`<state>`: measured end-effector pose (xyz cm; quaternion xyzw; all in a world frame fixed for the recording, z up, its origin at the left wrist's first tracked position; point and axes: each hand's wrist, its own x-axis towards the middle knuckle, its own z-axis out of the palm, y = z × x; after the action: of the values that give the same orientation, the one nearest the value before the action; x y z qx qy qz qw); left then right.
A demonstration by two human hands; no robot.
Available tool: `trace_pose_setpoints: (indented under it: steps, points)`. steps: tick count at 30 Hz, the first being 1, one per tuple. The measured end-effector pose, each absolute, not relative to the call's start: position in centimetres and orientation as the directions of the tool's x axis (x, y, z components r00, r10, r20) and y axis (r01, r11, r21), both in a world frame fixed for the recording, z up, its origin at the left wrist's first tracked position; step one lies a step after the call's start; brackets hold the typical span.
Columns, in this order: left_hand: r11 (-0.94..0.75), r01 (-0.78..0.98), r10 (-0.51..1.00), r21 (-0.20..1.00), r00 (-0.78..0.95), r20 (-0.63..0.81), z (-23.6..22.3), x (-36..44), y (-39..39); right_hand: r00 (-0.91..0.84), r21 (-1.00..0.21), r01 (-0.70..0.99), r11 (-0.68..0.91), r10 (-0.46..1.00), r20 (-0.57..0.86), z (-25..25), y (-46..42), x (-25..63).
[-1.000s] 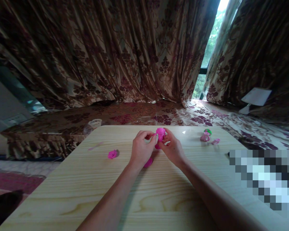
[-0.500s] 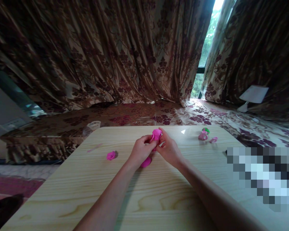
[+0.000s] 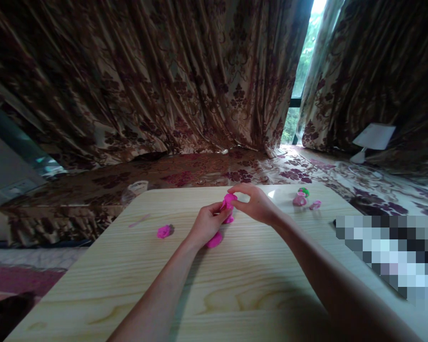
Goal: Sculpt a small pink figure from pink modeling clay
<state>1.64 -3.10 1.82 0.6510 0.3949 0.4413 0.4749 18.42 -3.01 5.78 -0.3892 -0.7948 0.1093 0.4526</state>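
Near the far middle of the table, my left hand [image 3: 209,222] grips a bright pink clay-like figure [image 3: 229,202] by its left side. From the upper right, my right hand [image 3: 254,202] pinches the top of the same figure between thumb and forefinger. A pink lower part flares out beneath my fingers; whether it touches the table I cannot tell. Just below my left hand lies a flat round pink piece [image 3: 214,240], partly covered by the wrist. Further left sits a small crumpled pink lump [image 3: 163,231].
A pale pink small pot-like piece [image 3: 300,199], a green piece [image 3: 304,192] and a little pink ring-like piece [image 3: 316,204] stand at the table's far right. A thin pink strip [image 3: 139,221] lies far left. Behind the wooden table [image 3: 257,294] are a clear container [image 3: 134,191] and a white lamp [image 3: 374,137].
My right hand has risen from the figure's right side to its top. The left hand keeps its hold, and the figure sits slightly lower and further left. The view has shifted a little.
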Motion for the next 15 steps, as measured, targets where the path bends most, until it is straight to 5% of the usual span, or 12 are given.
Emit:
trace_pose_setpoints:
  steps: [15]
  points:
    - [-0.288, 0.169, 0.921, 0.943, 0.319, 0.225, 1.68, 1.33, -2.77, -0.367, -0.501, 0.454, 0.737, 0.667, 0.649, 5.34, -2.8, 18.37]
